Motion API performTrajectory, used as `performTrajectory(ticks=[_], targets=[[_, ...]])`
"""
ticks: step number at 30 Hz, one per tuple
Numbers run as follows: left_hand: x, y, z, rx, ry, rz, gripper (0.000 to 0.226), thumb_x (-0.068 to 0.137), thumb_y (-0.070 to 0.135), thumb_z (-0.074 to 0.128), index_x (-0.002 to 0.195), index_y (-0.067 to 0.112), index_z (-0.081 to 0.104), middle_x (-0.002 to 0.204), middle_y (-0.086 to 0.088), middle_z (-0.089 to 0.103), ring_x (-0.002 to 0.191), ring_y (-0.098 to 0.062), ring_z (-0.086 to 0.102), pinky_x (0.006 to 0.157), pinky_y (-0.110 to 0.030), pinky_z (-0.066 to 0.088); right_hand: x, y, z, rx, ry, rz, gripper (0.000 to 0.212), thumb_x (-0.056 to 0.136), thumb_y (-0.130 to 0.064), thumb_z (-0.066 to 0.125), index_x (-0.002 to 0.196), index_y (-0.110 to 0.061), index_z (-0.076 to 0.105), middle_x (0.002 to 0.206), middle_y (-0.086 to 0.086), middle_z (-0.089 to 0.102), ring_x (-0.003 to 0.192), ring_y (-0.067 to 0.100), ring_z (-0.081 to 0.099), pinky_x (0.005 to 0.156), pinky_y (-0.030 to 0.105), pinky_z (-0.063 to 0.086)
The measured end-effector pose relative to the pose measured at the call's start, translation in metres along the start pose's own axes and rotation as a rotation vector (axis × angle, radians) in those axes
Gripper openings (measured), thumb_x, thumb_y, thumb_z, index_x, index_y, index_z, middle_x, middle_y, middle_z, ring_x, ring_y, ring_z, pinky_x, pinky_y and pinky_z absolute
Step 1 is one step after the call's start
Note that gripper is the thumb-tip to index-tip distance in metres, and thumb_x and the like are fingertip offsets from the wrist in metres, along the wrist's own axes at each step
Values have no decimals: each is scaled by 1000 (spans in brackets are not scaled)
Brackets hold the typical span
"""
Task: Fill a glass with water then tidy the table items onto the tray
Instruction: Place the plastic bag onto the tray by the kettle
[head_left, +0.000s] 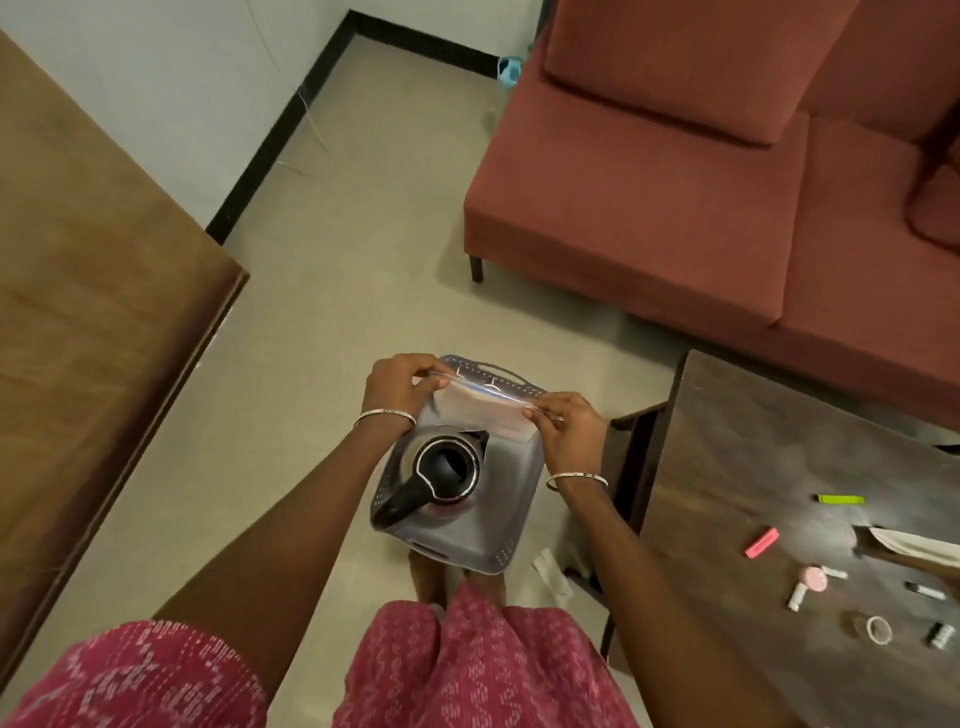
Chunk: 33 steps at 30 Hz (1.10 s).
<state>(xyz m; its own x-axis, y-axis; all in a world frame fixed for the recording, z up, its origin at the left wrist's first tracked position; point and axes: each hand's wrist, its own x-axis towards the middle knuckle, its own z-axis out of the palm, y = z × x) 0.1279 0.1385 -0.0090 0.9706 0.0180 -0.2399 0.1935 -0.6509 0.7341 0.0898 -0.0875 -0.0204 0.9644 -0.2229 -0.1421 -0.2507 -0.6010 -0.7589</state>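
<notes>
Two hands hold one clear zip bag (483, 410) between them: the left hand (400, 387) pinches its left top corner and the right hand (566, 423) pinches its right top corner, fingers curled on the edge, so that the bag is stretched flat. Each wrist wears one thin metal bangle (384, 414).

Directly beneath the bag lies one grey tray (514, 545) with dotted rims and a slot handle at each end. One steel kettle (441, 467) with a black handle and an open black mouth stands on it, in its near half. The tray is over the floor (337, 260), just in front of the person's pink patterned clothing; I cannot tell what bears it.

At the right stands one dark wooden worktop (753, 441). On it lie, well apart from the tray, one green marker (841, 499), one pink eraser-like block (762, 542), one round pink item (813, 578) touching a small white tube (795, 597), one ring of tape (878, 629), and two small dark items near the right edge, too small to name.

One red sofa (675, 208) stands beyond, and one brown wooden surface (78, 260) fills the left side.
</notes>
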Motion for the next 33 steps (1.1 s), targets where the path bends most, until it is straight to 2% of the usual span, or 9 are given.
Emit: performTrajectory(ticks=[2,4,9,17,23,25,27,30,33], targets=[[9,-16,1,-8,-32,-11,13,79,11,73,89,18,79,88,3,76,83,-10,67,79,-18,48,2,5,17,-30,-21,20,14,75,-13,82,89,-12,81,89,3,75,82,16,70,81,28,56],[18,-32,5,1,-58,-27,13,81,11,72,90,17,78,90,3,76,85,-12,68,82,-24,51,5,10,33,-54,-46,41,14,77,-13,81,91,-12,81,90,3,76,85,17,71,83,32,57],[31,-67,15,47,-124,-56,15,83,11,69,91,21,77,90,5,76,86,-12,68,78,-21,49,11,22,61,-128,-162,130,18,83,-16,77,99,-10,80,103,6,76,98,20,70,92,37,55],[39,-92,27,74,-157,-98,15,87,14,64,95,23,74,90,1,75,86,-19,68,82,-34,54,18,31,78,-87,-239,262,20,86,-18,74,105,-10,78,104,5,77,96,18,71,90,25,52],[44,-94,36,99,-164,-94,16,89,15,62,99,21,73,92,-4,75,86,-24,68,81,-36,54,22,39,80,-76,-250,292,20,88,-18,71,106,-14,78,104,4,77,98,17,71,87,17,47],[44,-93,37,102,-155,-102,17,89,13,62,101,21,72,93,-3,75,87,-24,68,82,-35,54,23,40,79,-54,-266,305,22,88,-18,71,109,-14,77,106,4,76,100,18,71,90,19,48],[43,-93,37,94,-141,-109,21,88,10,63,105,21,69,97,-2,74,91,-21,69,84,-32,54,23,41,78,-47,-296,319,29,87,-18,72,116,-14,74,112,6,75,106,20,69,95,23,49],[40,-89,35,82,-123,-114,34,86,3,64,115,20,63,108,0,70,96,-18,68,85,-23,47,23,41,73,-80,-341,288,51,84,-15,75,133,-16,62,131,7,65,120,22,61,104,22,39],[36,-86,32,76,-98,-143,42,86,1,61,124,19,57,118,-2,65,99,-19,66,88,-27,47,21,42,70,-102,-352,263,69,84,-10,75,146,-19,46,147,7,51,131,26,53,112,31,38]])
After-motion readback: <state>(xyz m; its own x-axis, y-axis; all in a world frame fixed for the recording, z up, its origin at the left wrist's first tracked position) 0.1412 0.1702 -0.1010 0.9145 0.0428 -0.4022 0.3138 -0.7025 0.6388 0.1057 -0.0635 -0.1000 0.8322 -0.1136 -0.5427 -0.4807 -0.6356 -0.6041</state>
